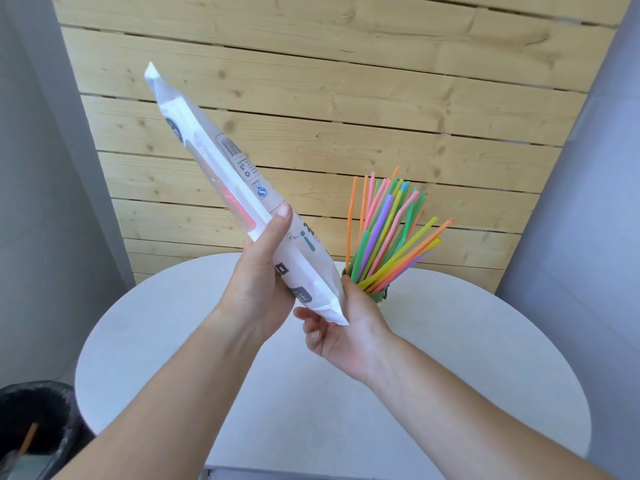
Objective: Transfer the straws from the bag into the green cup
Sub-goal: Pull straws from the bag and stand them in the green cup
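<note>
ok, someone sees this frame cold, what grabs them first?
Probably the long white bag, held up at a slant in the middle of the view: the left hand grips its middle and the right hand cups its lower end. Next, the fan of bright straws standing in the green cup on the white round table, just behind the right hand. A black bin sits at bottom left.

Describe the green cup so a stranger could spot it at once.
Start at the round white table before the wooden wall. At its far edge, just behind the right hand, stands the green cup. It alone bristles with colourful straws.
</note>
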A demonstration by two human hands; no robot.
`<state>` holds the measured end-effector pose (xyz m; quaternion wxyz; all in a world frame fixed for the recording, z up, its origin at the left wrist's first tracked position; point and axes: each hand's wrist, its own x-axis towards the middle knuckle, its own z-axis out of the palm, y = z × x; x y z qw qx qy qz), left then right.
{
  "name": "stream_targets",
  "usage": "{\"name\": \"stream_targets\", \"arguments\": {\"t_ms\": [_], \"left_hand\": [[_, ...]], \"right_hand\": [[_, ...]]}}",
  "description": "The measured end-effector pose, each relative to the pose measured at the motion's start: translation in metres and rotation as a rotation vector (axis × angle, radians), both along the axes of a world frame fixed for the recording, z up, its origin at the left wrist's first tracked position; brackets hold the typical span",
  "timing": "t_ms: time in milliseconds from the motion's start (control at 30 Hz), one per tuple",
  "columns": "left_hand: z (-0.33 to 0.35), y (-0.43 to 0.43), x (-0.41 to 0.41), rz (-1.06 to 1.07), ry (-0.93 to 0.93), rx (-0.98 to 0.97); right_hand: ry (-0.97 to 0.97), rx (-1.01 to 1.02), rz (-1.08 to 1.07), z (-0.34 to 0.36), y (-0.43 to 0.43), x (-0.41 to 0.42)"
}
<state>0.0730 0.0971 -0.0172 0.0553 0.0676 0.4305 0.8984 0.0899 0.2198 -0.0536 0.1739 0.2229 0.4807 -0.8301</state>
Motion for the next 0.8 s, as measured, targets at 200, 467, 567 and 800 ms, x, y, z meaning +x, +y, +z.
{"name": "stream_targets", "arguments": {"t_ms": [200,467,567,800], "left_hand": [[-0.003,0.003,-0.002,0.071,0.195,-0.166],[-0.007,-0.006,-0.01,0.134,0.142,-0.182],[-0.009,-0.009,-0.014,0.146,0.121,-0.165],[-0.008,-0.021,-0.018,0.073,0.116,-0.144]], "right_hand": [[0.008,0.035,-0.018,-0.001,0.003,-0.003],[-0.027,0.012,-0.058,-0.008,0.007,-0.003],[-0.029,0.015,-0.056,-0.008,0.007,-0.003],[-0.013,-0.047,-0.071,-0.01,0.01,-0.006]]}}
